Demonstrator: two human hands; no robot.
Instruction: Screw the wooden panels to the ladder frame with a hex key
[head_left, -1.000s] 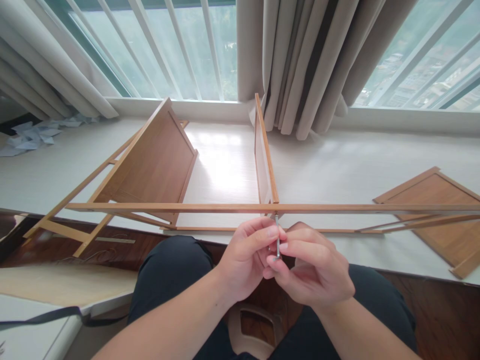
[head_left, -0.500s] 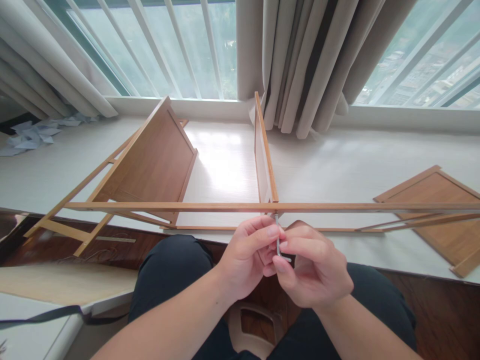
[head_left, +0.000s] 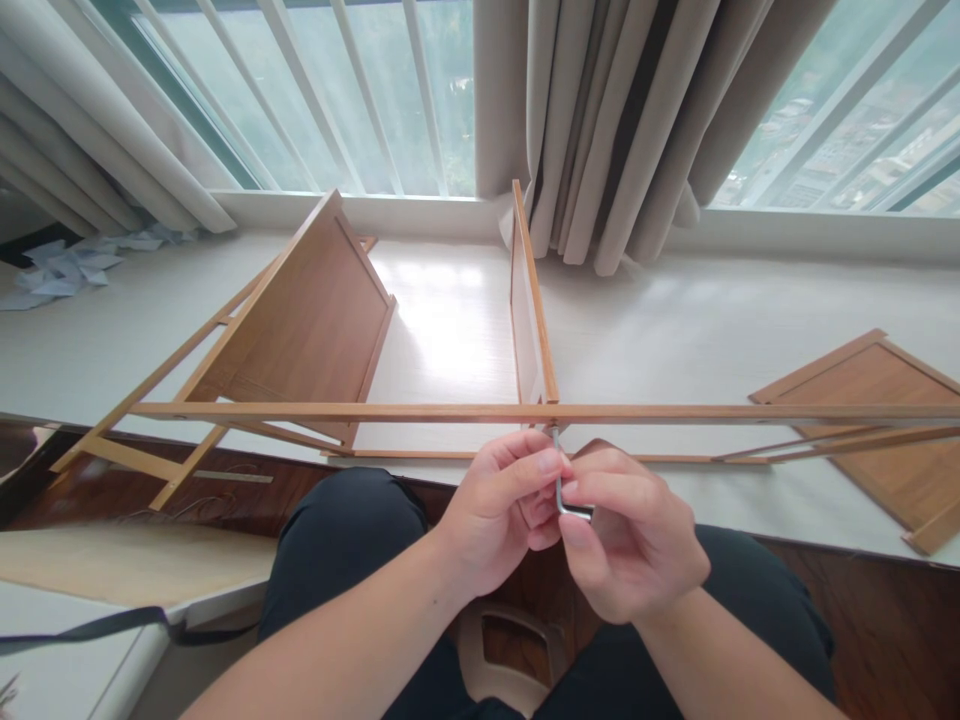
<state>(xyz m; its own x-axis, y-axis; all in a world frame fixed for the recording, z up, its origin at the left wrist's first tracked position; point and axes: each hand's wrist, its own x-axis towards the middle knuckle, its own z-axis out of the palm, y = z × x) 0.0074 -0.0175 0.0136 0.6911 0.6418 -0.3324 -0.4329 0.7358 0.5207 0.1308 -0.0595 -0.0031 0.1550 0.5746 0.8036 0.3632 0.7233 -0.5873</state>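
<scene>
An L-shaped hex key (head_left: 574, 512) points up at the underside of a long wooden rail (head_left: 450, 413), its bent end toward me. My right hand (head_left: 634, 530) is closed on it, with thumb and fingers by the bend. My left hand (head_left: 502, 510) pinches the upper shaft between thumb and fingers just below the rail. The tip meets the rail near where an upright wooden panel (head_left: 534, 300) joins it; the fastener itself is too small to make out. A second wooden shelf panel (head_left: 300, 310) stands tilted at the rail's left part.
Another wooden panel (head_left: 885, 430) lies at the right on the white ledge (head_left: 645, 330). Curtains (head_left: 600, 130) hang behind by the barred window. Crumpled paper (head_left: 64, 270) lies far left. A white piece with a black strap (head_left: 97, 630) is at lower left, and a stool (head_left: 517, 660) is between my knees.
The hex key has turned a little about its shaft, so its bent end shows more plainly. My right thumb and fingers have shifted slightly; my left hand has hardly moved.
</scene>
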